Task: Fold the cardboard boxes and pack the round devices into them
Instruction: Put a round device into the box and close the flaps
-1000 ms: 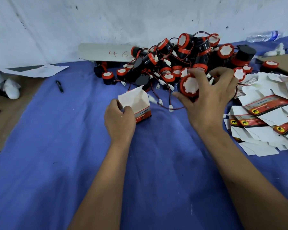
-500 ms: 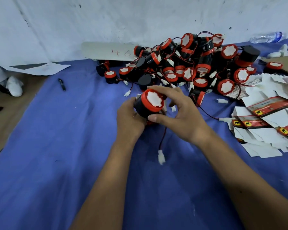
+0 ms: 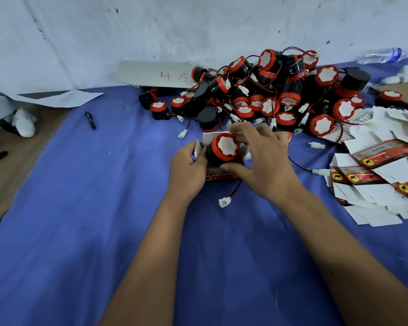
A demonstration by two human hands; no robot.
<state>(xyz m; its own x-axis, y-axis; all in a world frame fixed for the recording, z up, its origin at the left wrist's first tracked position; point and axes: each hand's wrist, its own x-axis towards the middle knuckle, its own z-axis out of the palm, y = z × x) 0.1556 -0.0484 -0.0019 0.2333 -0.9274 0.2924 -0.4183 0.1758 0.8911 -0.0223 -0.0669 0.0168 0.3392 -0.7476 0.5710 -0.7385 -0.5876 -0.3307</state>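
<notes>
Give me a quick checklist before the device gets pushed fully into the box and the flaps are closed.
1. Box held steady: ok, left hand grips the box at its left side.
2. Device gripped: ok, right hand holds the round device at the box mouth.
3. Device fully seated: not ok, its red cap stands above the opening.
4. Wire inside the box: not ok, the wire and white plug trail out onto the blue cloth.
5. Top flaps clear of the opening: ok, they stand open.
6. Box bottom closed: cannot tell, hidden.
</notes>
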